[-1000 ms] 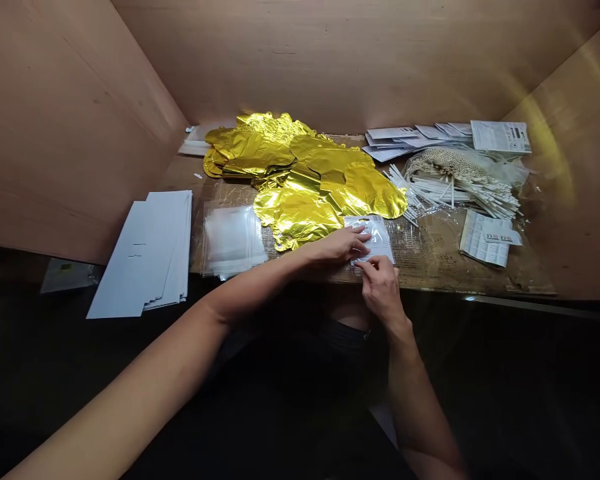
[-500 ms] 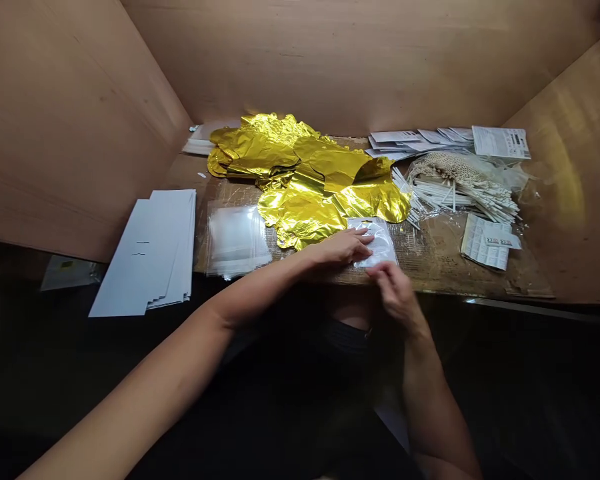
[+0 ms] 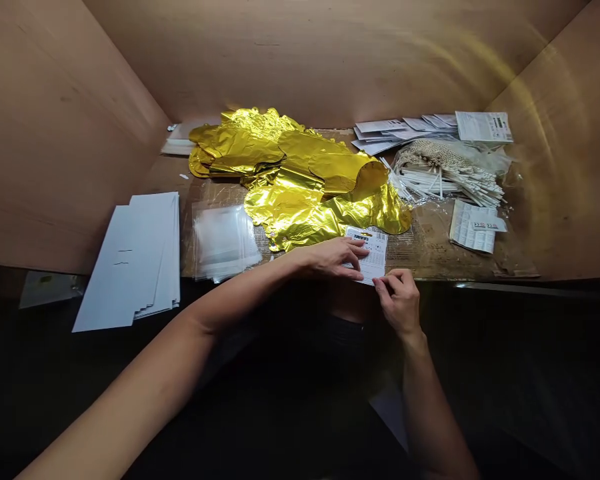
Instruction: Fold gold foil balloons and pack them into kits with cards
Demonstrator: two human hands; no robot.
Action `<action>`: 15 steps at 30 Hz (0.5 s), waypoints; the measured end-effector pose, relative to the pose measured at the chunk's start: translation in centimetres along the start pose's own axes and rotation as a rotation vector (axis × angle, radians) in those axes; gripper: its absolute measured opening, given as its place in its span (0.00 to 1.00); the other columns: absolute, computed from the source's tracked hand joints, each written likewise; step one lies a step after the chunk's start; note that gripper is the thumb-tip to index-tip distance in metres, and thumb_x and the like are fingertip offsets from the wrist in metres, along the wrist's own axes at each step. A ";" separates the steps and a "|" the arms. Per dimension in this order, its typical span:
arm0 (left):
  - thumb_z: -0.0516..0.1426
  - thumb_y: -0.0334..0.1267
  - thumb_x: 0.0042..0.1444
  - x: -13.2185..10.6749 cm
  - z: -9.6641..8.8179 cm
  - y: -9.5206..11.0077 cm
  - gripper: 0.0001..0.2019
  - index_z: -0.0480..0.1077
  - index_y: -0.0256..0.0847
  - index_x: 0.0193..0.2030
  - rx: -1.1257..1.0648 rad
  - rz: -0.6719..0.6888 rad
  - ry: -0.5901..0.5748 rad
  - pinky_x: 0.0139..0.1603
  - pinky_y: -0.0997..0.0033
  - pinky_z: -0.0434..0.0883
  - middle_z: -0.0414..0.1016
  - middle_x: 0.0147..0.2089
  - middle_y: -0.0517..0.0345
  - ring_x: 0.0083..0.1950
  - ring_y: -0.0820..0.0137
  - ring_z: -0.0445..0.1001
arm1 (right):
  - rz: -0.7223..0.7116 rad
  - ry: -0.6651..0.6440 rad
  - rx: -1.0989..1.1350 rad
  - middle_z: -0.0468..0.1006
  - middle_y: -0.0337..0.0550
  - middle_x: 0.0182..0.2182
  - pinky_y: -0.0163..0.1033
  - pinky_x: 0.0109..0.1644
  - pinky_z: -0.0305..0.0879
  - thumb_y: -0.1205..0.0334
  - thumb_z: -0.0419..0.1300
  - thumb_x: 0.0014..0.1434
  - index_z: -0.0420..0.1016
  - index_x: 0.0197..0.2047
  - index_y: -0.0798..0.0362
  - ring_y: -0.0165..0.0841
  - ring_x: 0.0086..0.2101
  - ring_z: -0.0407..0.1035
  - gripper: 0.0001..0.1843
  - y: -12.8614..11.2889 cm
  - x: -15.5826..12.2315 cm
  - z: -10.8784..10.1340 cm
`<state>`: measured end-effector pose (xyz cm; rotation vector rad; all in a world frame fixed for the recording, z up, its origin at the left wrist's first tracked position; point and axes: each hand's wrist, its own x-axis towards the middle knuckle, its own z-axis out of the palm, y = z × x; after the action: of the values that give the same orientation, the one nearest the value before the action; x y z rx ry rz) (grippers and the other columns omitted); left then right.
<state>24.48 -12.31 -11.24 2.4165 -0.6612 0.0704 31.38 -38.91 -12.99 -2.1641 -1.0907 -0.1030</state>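
The open left hand (image 3: 333, 257) presses one printed packet (image 3: 375, 250) flat while the right hand (image 3: 400, 300) pinches its near edge.

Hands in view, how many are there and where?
2. The left hand lies flat on the printed packet at the near edge of the table; the right hand pinches its near right corner. No others show.

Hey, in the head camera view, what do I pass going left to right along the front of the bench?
Stack of white sheets → stack of clear bags → printed card → folded leaflet.
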 end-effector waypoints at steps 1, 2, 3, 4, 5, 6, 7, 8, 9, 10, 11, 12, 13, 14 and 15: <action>0.62 0.47 0.67 0.0 0.3 -0.1 0.11 0.85 0.47 0.47 -0.016 0.000 0.000 0.78 0.50 0.62 0.75 0.69 0.50 0.79 0.50 0.62 | 0.091 0.020 -0.038 0.73 0.46 0.34 0.47 0.43 0.69 0.47 0.60 0.71 0.75 0.33 0.49 0.40 0.35 0.71 0.18 -0.3 0.4 0.2; 0.63 0.46 0.66 -0.1 0.7 -0.1 0.11 0.84 0.46 0.48 -0.026 -0.023 0.027 0.78 0.49 0.62 0.74 0.70 0.49 0.79 0.50 0.61 | 0.200 0.038 -0.076 0.73 0.44 0.31 0.46 0.41 0.68 0.44 0.61 0.69 0.73 0.34 0.49 0.40 0.33 0.71 0.18 -0.6 0.6 0.4; 0.63 0.43 0.67 -0.1 1.2 0.0 0.09 0.83 0.44 0.48 -0.034 -0.048 0.057 0.79 0.49 0.62 0.74 0.70 0.48 0.79 0.51 0.62 | 0.319 0.048 -0.081 0.73 0.42 0.28 0.45 0.38 0.67 0.41 0.63 0.66 0.73 0.37 0.49 0.40 0.30 0.70 0.19 -0.9 0.6 0.5; 0.62 0.39 0.67 0.0 1.6 0.1 0.09 0.82 0.43 0.49 -0.041 -0.070 0.084 0.78 0.48 0.62 0.75 0.70 0.47 0.78 0.52 0.63 | 0.435 0.045 -0.036 0.74 0.40 0.25 0.43 0.35 0.66 0.38 0.64 0.64 0.72 0.40 0.49 0.39 0.27 0.70 0.22 -1.2 0.4 0.5; 0.61 0.35 0.66 -0.1 2.0 0.2 0.09 0.81 0.42 0.50 -0.049 -0.080 0.102 0.78 0.48 0.63 0.76 0.69 0.46 0.78 0.53 0.64 | 0.530 0.022 0.056 0.75 0.39 0.23 0.42 0.32 0.65 0.35 0.65 0.61 0.71 0.43 0.50 0.39 0.24 0.69 0.26 -1.5 0.2 0.4; 0.61 0.31 0.65 -0.2 2.2 0.2 0.10 0.80 0.42 0.51 -0.059 -0.079 0.123 0.77 0.48 0.64 0.77 0.68 0.45 0.77 0.54 0.66 | 0.587 -0.013 0.175 0.76 0.39 0.22 0.40 0.28 0.63 0.32 0.65 0.60 0.71 0.45 0.50 0.38 0.22 0.68 0.28 -1.9 -0.1 0.3; 0.61 0.29 0.63 -0.4 2.2 0.2 0.12 0.80 0.41 0.52 -0.068 -0.067 0.150 0.76 0.49 0.65 0.77 0.68 0.43 0.76 0.55 0.68 | 0.601 -0.048 0.283 0.77 0.39 0.22 0.39 0.26 0.62 0.31 0.64 0.60 0.71 0.45 0.50 0.36 0.20 0.67 0.29 -2.1 -0.3 0.0; 0.61 0.27 0.63 -0.8 1.9 0.1 0.13 0.79 0.41 0.52 -0.072 -0.056 0.197 0.75 0.51 0.67 0.76 0.68 0.42 0.74 0.56 0.69 | 0.579 -0.057 0.344 0.78 0.40 0.22 0.39 0.24 0.61 0.32 0.63 0.61 0.72 0.44 0.51 0.35 0.19 0.66 0.29 -2.3 -0.3 -0.4; 0.60 0.27 0.63 -1.4 1.2 -0.1 0.14 0.79 0.40 0.53 -0.065 -0.061 0.263 0.74 0.53 0.68 0.76 0.68 0.42 0.73 0.58 0.70 | 0.531 -0.033 0.340 0.79 0.42 0.23 0.38 0.24 0.62 0.33 0.62 0.63 0.73 0.44 0.51 0.35 0.19 0.67 0.27 -2.4 0.1 -1.0; 0.59 0.27 0.64 -2.2 0.3 -0.5 0.13 0.79 0.41 0.52 -0.041 -0.098 0.347 0.72 0.54 0.70 0.75 0.69 0.42 0.72 0.59 0.71 | 0.465 0.024 0.285 0.80 0.43 0.25 0.38 0.25 0.63 0.35 0.62 0.64 0.74 0.44 0.51 0.35 0.20 0.68 0.25 -2.3 1.1 -1.9; 0.57 0.27 0.65 -3.2 -0.9 -1.0 0.13 0.79 0.41 0.51 0.001 -0.171 0.427 0.71 0.54 0.70 0.75 0.69 0.43 0.71 0.60 0.72 | 0.397 0.102 0.208 0.80 0.44 0.26 0.39 0.27 0.65 0.38 0.63 0.65 0.76 0.44 0.52 0.35 0.21 0.69 0.23 -2.1 2.8 -2.9; 0.55 0.28 0.67 -4.2 -2.2 -1.6 0.13 0.79 0.41 0.50 0.056 -0.271 0.485 0.70 0.54 0.71 0.75 0.68 0.44 0.69 0.60 0.73 | 0.331 0.185 0.123 0.80 0.44 0.27 0.40 0.29 0.66 0.40 0.63 0.66 0.77 0.45 0.52 0.36 0.23 0.71 0.21 -1.7 5.3 -4.2; 0.54 0.29 0.68 -5.2 -3.7 -2.3 0.12 0.79 0.41 0.50 0.119 -0.383 0.506 0.69 0.53 0.71 0.76 0.66 0.44 0.67 0.60 0.74 | 0.283 0.285 0.061 0.80 0.45 0.28 0.41 0.31 0.68 0.42 0.63 0.66 0.77 0.45 0.52 0.37 0.24 0.72 0.20 -1.1 8.4 -5.6; 0.56 0.32 0.68 -6.1 -5.1 -3.0 0.11 0.79 0.41 0.50 0.180 -0.498 0.488 0.68 0.53 0.71 0.77 0.64 0.44 0.65 0.58 0.75 | 0.245 0.331 0.049 0.79 0.45 0.28 0.43 0.34 0.70 0.43 0.62 0.66 0.76 0.44 0.53 0.39 0.26 0.73 0.20 -0.5 12.0 -7.1; 0.59 0.36 0.67 -6.6 -6.4 -3.6 0.10 0.78 0.40 0.52 0.230 -0.601 0.446 0.66 0.54 0.72 0.78 0.62 0.43 0.64 0.56 0.75 | 0.206 0.368 0.043 0.78 0.47 0.28 0.47 0.36 0.71 0.42 0.61 0.66 0.74 0.44 0.53 0.42 0.29 0.75 0.20 0.1 15.8 -8.6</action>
<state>21.08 -3.16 -9.42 2.5870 0.2932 0.4370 43.54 -33.60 -0.89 -2.0984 -0.6534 -0.3638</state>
